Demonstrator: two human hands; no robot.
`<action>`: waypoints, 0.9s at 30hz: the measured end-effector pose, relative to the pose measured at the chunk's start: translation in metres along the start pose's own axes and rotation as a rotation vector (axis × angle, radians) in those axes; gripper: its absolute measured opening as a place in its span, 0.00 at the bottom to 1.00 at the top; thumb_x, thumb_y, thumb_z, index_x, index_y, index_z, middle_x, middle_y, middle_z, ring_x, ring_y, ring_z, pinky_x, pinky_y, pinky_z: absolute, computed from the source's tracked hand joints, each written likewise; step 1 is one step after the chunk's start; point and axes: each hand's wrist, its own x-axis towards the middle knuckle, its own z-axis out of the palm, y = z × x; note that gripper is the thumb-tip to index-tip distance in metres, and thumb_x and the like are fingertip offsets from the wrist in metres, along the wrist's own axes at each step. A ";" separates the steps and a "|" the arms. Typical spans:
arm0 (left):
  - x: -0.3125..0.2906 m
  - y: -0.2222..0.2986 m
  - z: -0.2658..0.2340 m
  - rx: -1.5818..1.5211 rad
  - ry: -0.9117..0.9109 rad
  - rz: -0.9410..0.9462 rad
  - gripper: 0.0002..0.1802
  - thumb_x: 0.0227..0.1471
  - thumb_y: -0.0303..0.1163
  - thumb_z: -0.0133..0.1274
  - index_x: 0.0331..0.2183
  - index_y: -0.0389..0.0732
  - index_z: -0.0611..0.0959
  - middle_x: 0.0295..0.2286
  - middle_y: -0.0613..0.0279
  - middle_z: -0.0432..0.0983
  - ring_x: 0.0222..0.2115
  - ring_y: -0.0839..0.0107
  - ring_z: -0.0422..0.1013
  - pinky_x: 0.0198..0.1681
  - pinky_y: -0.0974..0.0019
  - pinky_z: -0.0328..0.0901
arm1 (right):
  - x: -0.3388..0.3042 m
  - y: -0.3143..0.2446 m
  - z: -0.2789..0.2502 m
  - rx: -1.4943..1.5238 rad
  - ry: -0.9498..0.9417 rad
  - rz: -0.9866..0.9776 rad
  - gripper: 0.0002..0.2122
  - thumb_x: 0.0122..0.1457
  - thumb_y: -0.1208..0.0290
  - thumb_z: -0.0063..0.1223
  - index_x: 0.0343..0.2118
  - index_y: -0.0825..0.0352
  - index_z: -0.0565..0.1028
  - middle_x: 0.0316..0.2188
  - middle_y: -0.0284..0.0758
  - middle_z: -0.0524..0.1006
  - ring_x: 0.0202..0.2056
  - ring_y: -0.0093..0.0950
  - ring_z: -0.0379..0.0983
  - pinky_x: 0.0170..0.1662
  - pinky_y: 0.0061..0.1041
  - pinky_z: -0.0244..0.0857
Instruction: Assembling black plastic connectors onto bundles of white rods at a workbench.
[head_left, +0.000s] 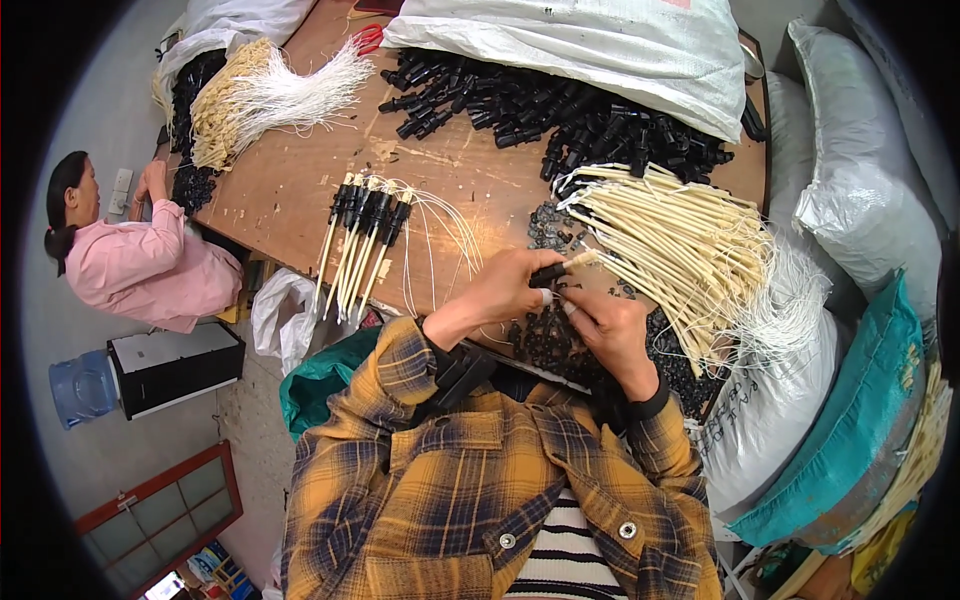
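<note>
In the head view, the only one, your left hand (pixel 505 290) has thumb and fingers closed around a black fitting (pixel 547 274) above the near edge of the brown table (pixel 330 150), with a cream tip showing just beyond it. Your right hand (pixel 613 325) is just beside it, fingertips drawn in near the fitting's lower end; whether they pinch anything, you can't tell from here. As for progress, a row of joined pieces (pixel 372 215) lies to your left, black fittings with cream rods pointing toward you and white cords looping off to the right; these look done, at least to this stage. The piece in your hands seems partway. Much appears left: a broad heap of loose black fittings (pixel 570 110) spills from under a white sack (pixel 570 45) at the far side, and a thick bundle of cream rods (pixel 670 240) with white cords (pixel 790 310) lies to your right. Small dark parts (pixel 545 340) are scattered beneath your hands, too small to make out singly and partly covered by your hands. Your fingers hide most of the held fitting, and the sack covers some of the heap, so no count is possible.
</note>
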 end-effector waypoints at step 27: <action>-0.005 -0.001 0.000 0.074 -0.239 0.151 0.32 0.38 0.20 0.54 0.49 0.40 0.69 0.37 0.51 0.75 0.41 0.54 0.72 0.41 0.60 0.65 | -0.004 -0.008 0.005 0.063 -0.146 0.004 0.09 0.54 0.76 0.53 0.39 0.67 0.73 0.29 0.43 0.76 0.28 0.43 0.75 0.28 0.35 0.68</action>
